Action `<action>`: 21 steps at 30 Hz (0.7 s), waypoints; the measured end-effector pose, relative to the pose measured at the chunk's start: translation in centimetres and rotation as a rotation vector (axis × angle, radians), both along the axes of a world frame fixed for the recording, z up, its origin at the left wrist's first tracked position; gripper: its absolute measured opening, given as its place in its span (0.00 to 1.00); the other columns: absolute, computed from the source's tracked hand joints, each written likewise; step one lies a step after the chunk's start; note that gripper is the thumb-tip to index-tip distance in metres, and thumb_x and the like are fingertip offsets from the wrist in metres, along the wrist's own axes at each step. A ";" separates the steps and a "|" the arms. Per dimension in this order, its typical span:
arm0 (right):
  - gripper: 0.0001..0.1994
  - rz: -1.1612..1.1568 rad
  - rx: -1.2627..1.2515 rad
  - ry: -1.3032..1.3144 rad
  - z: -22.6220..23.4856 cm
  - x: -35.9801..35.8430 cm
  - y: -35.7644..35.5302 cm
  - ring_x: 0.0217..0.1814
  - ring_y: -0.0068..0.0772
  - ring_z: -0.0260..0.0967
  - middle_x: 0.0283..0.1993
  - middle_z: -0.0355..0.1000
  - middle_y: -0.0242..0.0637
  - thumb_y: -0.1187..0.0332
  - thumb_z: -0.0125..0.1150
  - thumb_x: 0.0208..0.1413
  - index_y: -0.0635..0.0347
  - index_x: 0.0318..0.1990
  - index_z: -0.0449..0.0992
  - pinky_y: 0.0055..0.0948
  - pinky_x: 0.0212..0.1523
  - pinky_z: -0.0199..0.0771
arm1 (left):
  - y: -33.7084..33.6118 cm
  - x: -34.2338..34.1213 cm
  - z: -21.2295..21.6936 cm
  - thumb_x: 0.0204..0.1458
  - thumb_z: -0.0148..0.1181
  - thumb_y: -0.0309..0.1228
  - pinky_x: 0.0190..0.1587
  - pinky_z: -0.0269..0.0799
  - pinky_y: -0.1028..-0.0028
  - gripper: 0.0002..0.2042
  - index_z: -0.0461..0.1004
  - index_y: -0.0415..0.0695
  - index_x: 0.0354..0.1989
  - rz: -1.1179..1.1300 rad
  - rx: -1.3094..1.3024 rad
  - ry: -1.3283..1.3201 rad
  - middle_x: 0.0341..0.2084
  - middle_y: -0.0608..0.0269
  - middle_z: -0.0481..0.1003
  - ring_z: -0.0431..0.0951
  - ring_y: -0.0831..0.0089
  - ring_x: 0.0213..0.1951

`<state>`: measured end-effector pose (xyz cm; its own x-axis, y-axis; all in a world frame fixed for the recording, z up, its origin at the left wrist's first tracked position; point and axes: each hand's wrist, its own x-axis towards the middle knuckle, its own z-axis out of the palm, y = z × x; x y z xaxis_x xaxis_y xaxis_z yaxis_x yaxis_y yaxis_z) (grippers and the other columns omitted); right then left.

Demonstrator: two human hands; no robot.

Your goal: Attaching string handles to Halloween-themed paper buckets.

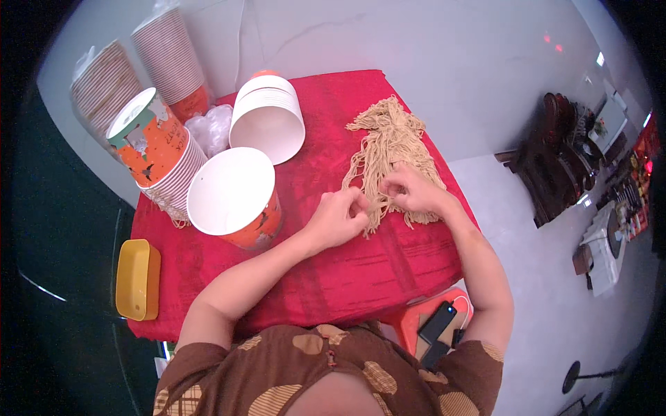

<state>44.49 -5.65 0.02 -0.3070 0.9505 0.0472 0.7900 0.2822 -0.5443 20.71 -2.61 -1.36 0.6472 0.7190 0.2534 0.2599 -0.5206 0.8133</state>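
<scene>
two hands: left hand (pixel 340 216), right hand (pixel 411 191) pinch-closed on one noodle pile (pixel 392 149); two open buckets (pixel 236 197).

A deep red cloth (pixel 333 277) covers the table. The bundle of strings (pixel 388 149) at one o'clock is pale tan. At ten o'clock, paper buckets (pixel 239 197) are orange outside with dark figures, plain white inside; one stack (pixel 267 114) shows only white. A yellow tray (pixel 137 279) sits at eight o'clock. The person's shirt (pixel 326 378) is brown with tan blotches.
</scene>
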 end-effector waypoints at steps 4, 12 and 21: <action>0.09 0.013 -0.029 -0.143 2.0 0.6 -2.8 0.34 0.38 0.69 0.27 0.72 0.40 0.68 0.56 0.42 0.59 0.30 0.79 0.37 0.37 0.68 | -1.5 -2.6 0.9 0.45 0.57 0.27 0.34 0.72 0.69 0.06 0.73 0.35 0.28 -0.196 -0.022 0.064 0.22 0.57 0.76 0.76 0.69 0.27; 0.12 -0.047 -0.214 -0.211 5.5 -0.2 -6.4 0.18 0.46 0.68 0.17 0.67 0.52 0.66 0.54 0.45 0.66 0.19 0.73 0.42 0.25 0.67 | -1.3 -3.5 -0.1 0.45 0.55 0.23 0.48 0.64 0.61 0.06 0.73 0.36 0.32 -0.013 0.435 0.170 0.34 0.51 0.73 0.70 0.56 0.44; 0.09 -0.175 0.292 -0.233 1.9 -2.6 -4.7 0.30 0.53 0.73 0.27 0.74 0.48 0.65 0.56 0.49 0.61 0.27 0.76 0.49 0.34 0.73 | 2.0 2.4 -3.2 0.43 0.58 0.22 0.56 0.61 0.53 0.13 0.73 0.37 0.40 0.038 0.655 0.195 0.49 0.43 0.66 0.62 0.45 0.55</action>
<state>41.90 -10.36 1.87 -0.1766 0.9463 0.2708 0.9325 0.2489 -0.2617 23.11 -0.62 -4.54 0.7021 0.4801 0.5258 0.3975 -0.8770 0.2700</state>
